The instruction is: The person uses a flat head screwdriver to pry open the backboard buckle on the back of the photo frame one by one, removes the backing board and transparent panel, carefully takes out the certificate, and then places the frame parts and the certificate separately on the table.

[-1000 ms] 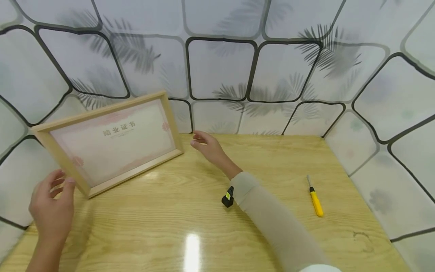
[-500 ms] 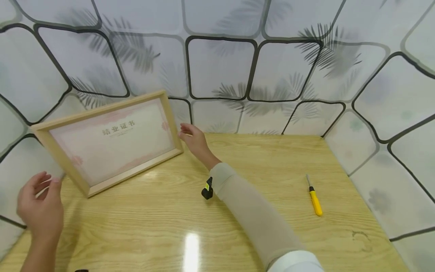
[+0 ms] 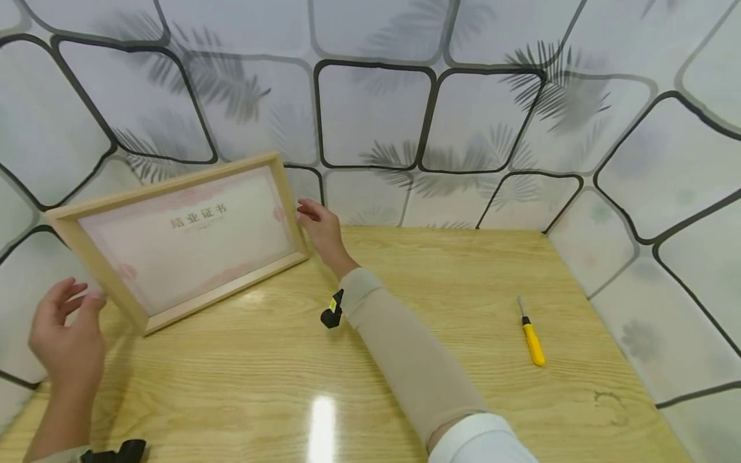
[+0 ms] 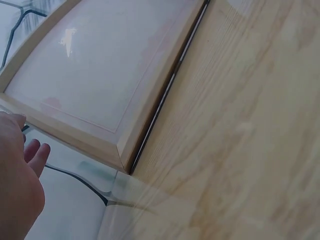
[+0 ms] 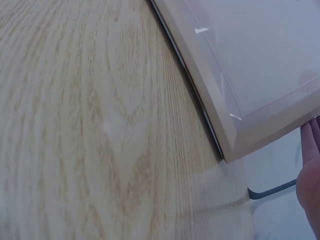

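A light wooden picture frame (image 3: 226,291) leans back against the patterned wall with its lower edge on the table. Inside it is a pale pink-edged certificate (image 3: 197,254) with Chinese lettering across the top. Beside the frame's left side, my left hand (image 3: 69,334) is raised with relaxed, slightly bent fingers. A small gap parts it from the wood in the head view. My right hand (image 3: 325,238) is at the frame's right side; in the right wrist view its extended fingers (image 5: 307,140) reach to the edge, and their tips are partly hidden behind it.
A screwdriver (image 3: 534,344) with a yellow handle lies on the right part of the wooden table (image 3: 434,308). Wall covering (image 3: 376,116) with black outlines and leaf prints closes off the back and both sides. A black wrist camera (image 3: 332,315) sits by the right cuff.
My right hand has moved left, up to the frame's right edge. My left hand has drawn slightly left, away from the frame's left side. The frame stays nearly where it was.
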Demonstrator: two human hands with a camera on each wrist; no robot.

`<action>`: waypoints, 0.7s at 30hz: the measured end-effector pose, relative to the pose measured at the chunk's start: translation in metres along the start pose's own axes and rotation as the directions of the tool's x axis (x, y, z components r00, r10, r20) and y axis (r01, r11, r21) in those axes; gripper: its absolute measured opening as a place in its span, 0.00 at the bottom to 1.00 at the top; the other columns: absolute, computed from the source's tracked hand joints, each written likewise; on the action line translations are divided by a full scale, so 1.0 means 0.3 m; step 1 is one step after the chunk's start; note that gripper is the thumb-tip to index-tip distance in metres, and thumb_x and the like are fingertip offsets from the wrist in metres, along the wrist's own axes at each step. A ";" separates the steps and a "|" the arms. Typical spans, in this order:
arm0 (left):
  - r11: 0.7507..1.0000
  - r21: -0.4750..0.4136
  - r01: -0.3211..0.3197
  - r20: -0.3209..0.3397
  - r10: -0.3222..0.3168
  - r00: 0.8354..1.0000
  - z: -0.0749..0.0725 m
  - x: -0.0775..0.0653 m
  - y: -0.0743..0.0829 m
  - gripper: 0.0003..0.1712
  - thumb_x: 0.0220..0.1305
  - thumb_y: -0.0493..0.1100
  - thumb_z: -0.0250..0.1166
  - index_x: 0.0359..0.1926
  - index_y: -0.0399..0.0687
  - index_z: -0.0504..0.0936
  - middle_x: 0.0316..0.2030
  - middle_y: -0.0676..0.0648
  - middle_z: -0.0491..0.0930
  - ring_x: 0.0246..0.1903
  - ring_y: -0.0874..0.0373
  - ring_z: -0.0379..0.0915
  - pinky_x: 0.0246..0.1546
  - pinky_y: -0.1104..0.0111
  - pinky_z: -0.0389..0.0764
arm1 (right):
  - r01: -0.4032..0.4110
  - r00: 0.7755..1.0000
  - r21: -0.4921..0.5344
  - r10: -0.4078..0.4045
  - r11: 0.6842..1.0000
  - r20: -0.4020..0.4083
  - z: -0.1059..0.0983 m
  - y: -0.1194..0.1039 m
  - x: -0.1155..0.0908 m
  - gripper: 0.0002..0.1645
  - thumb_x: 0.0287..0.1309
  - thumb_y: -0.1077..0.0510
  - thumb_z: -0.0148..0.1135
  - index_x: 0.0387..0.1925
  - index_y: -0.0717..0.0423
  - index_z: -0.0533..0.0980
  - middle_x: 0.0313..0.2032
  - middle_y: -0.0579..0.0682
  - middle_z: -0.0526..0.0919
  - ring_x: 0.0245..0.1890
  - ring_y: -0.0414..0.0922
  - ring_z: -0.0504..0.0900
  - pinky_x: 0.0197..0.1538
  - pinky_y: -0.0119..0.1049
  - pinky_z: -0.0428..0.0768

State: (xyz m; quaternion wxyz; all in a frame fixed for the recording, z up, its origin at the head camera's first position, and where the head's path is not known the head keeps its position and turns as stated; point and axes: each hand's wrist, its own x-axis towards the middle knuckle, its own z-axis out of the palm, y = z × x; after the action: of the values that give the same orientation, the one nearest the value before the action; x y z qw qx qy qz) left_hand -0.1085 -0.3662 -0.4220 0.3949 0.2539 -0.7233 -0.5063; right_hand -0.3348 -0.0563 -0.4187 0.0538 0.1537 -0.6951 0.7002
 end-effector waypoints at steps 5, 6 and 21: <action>0.996 -0.083 -0.016 0.005 0.017 1.000 0.014 0.002 0.005 0.22 0.67 0.36 0.64 0.62 0.47 0.80 0.43 0.65 0.79 0.41 0.73 0.75 0.39 0.89 0.76 | -0.006 0.999 0.032 0.007 0.999 -0.038 0.017 -0.005 -0.006 0.21 0.66 0.62 0.66 0.59 0.59 0.81 0.50 0.59 0.86 0.45 0.41 0.83 0.49 0.26 0.81; 0.995 -0.096 -0.018 0.001 0.019 1.000 0.018 0.002 0.006 0.21 0.67 0.36 0.65 0.60 0.47 0.81 0.42 0.65 0.80 0.40 0.73 0.76 0.38 0.88 0.77 | -0.002 0.999 0.046 0.005 0.999 -0.052 0.022 -0.005 -0.008 0.20 0.65 0.63 0.66 0.58 0.60 0.81 0.49 0.59 0.86 0.45 0.41 0.83 0.48 0.27 0.82; 0.994 -0.073 -0.085 -0.059 0.081 0.995 0.043 0.002 -0.011 0.17 0.65 0.37 0.67 0.55 0.48 0.86 0.40 0.67 0.79 0.39 0.76 0.76 0.38 0.88 0.76 | 0.056 0.986 -0.058 -0.064 0.997 -0.155 0.055 -0.019 -0.002 0.14 0.62 0.64 0.68 0.49 0.60 0.86 0.43 0.58 0.89 0.38 0.37 0.83 0.39 0.23 0.80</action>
State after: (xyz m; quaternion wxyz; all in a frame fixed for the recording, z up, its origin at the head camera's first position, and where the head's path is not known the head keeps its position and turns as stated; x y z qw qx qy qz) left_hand -0.1197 -0.3610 -0.4271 0.4451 0.2227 -0.7022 -0.5091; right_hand -0.3302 -0.0725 -0.4138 0.1336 0.1173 -0.7024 0.6893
